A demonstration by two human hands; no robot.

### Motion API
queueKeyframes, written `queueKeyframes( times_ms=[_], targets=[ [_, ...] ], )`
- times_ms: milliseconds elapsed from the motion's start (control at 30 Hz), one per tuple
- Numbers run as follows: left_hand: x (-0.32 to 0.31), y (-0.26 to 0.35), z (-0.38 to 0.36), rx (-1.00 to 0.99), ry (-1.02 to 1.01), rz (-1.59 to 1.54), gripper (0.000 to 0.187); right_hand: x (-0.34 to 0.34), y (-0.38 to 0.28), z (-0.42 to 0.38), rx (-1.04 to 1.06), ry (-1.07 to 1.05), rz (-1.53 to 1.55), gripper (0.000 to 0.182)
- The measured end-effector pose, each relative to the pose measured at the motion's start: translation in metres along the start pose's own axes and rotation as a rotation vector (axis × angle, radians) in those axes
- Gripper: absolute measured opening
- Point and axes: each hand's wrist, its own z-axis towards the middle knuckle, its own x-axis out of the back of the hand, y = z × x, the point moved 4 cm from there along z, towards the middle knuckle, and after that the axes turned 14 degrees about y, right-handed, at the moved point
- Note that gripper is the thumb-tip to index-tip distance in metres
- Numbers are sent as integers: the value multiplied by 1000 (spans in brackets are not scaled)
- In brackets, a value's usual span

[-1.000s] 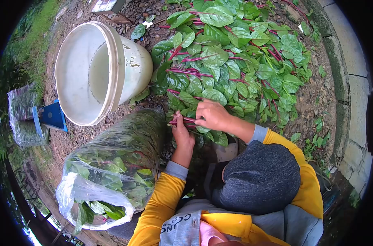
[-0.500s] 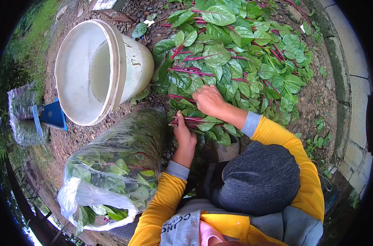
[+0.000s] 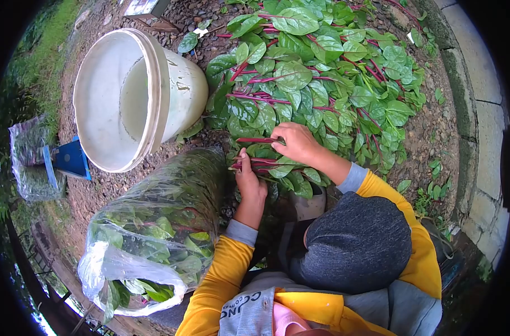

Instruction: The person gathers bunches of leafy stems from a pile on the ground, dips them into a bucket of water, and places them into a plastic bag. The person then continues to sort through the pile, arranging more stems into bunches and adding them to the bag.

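My left hand (image 3: 250, 182) is closed around a small bunch of red-stemmed leafy greens (image 3: 288, 171), thumb pointing up along the stems. Just above it, my right hand (image 3: 296, 141) pinches a single red stem (image 3: 254, 140), whose cut end points left over the left hand. A broad heap of the same greens (image 3: 322, 78) lies on the ground beyond both hands, leaves glossy and stems mostly toward the left. Close by on the left lies a clear plastic bag (image 3: 154, 218) packed with leafy greens, its mouth open toward me.
A white bucket (image 3: 182, 84) with a wide rim leans over at the left of the heap. Farther left are a blue stool-like object (image 3: 73, 158) and another plastic-wrapped bundle (image 3: 33, 182). A concrete kerb (image 3: 459, 101) borders the gravelly soil on the right.
My right hand has drawn a red stem out of the heap and moved slightly down toward me, nearer the left hand. The left hand keeps its bunch almost in place.
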Motion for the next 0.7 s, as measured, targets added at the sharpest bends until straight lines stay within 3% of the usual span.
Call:
queueKeyframes(
  times_ms=[200,333,367,467,533,700],
  targets=[
    [-19,7,-5,-123,-81,-1,40,-14,-27,-16,139,-43,-115,11],
    [-12,7,3,-68,-63,22,40,-6,-26,5,170,-236,-82,20],
    [-12,6,3,-67,-60,31,39,1,-26,19,81,-257,-91,24],
    [-15,7,2,-80,-57,59,37,15,-14,61,195,116,-207,17],
    [-16,6,4,-101,-72,85,36,15,0,82,196,101,-396,17],
    [-16,6,6,-112,-66,74,35,2,17,90,246,73,-494,11]
  ],
)
